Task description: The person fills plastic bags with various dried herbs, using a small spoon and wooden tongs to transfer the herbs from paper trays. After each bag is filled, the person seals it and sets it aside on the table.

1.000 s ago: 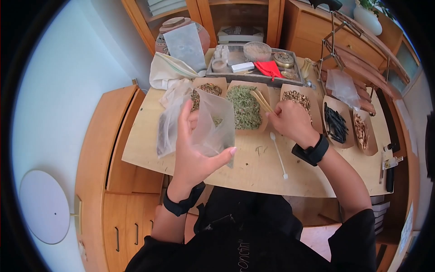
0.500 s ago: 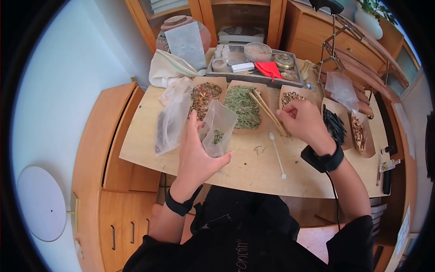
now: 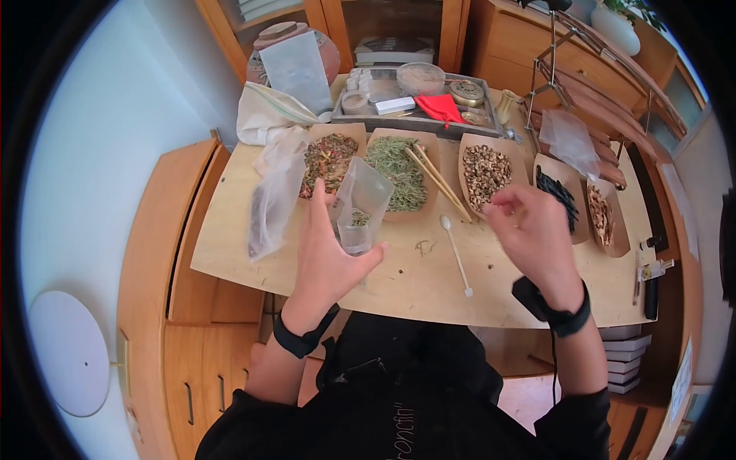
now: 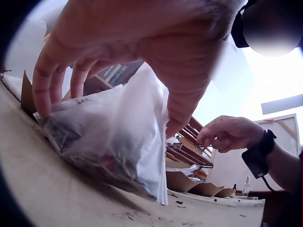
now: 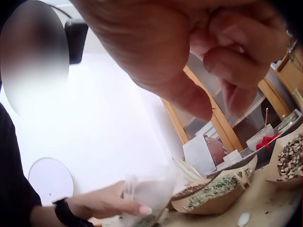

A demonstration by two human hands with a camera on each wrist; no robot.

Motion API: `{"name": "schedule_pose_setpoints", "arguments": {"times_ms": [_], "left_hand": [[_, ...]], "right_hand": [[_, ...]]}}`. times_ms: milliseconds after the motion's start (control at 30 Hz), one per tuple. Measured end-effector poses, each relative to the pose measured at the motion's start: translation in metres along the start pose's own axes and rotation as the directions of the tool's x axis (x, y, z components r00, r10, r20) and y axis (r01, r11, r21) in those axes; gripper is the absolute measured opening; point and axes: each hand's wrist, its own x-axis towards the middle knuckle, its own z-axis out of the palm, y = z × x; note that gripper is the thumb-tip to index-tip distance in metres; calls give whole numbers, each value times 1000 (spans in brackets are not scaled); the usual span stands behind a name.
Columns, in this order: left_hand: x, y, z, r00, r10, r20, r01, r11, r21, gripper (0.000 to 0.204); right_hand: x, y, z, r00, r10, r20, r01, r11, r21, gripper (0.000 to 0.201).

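Note:
My left hand [image 3: 330,264] holds a translucent bag [image 3: 366,188] between curled fingers and thumb. Green dried herb [image 3: 359,218] lies inside it, and the left wrist view shows the bag's filled bottom low over the table. My right hand [image 3: 537,230], fingers loosely bent, hovers near the front of a paper tray of brown chopped pieces [image 3: 487,169]. In the right wrist view, a gap with nothing in it separates thumb [image 5: 194,101] and forefinger. Wooden tongs [image 3: 441,184] lean across the right edge of the paper tray of green herb [image 3: 395,169].
A tray of reddish mixed herbs [image 3: 330,161] is at left, beside a crumpled clear bag [image 3: 272,215]. Trays of black pods [image 3: 558,195] and tan slices [image 3: 600,215] stand at right. A white spoon [image 3: 457,257] lies in front; a grey wooden tray [image 3: 383,120] stands behind.
My right hand has let go of the wooden tongs, which now rest on the herb tray, and moved right and nearer. My left hand has lowered the bag slightly.

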Motion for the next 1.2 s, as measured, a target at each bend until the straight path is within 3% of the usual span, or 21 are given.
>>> {"name": "schedule_pose_setpoints", "arguments": {"times_ms": [100,167,400,500,633,833,900,1100,1200], "left_hand": [[1,1,2,1000,-23,-10,23,1000,-6,107],[2,0,6,999,-37,-7,36,999,-26,104],[1,7,5,998,-39,-49,42,996,73,102],[1,7,6,997,-41,-60,46,995,90,102],[-2,12,4,997,-70,-37,76,981,180,102],[-2,13,5,998,-53,-29,59,969,241,105],[-1,15,4,997,-83,4,80,969,233,107],[-3,16,7,995,-96,30,87,970,226,111],[-6,14,10,998,-70,7,66,971,229,112]], "right_hand": [[16,10,30,995,-95,-2,94,984,-151,21],[24,14,41,981,-75,181,123,954,-272,24],[33,24,55,971,-135,195,178,958,-225,22],[29,17,51,984,-118,136,137,981,-136,20],[15,17,49,980,-105,169,128,983,-135,18],[-3,10,32,983,-173,64,177,982,-63,18],[-13,-1,15,992,-82,95,88,995,-55,16],[-62,8,-17,991,-87,106,97,991,-95,9],[-84,13,-27,983,45,179,-32,997,-75,8]]}}
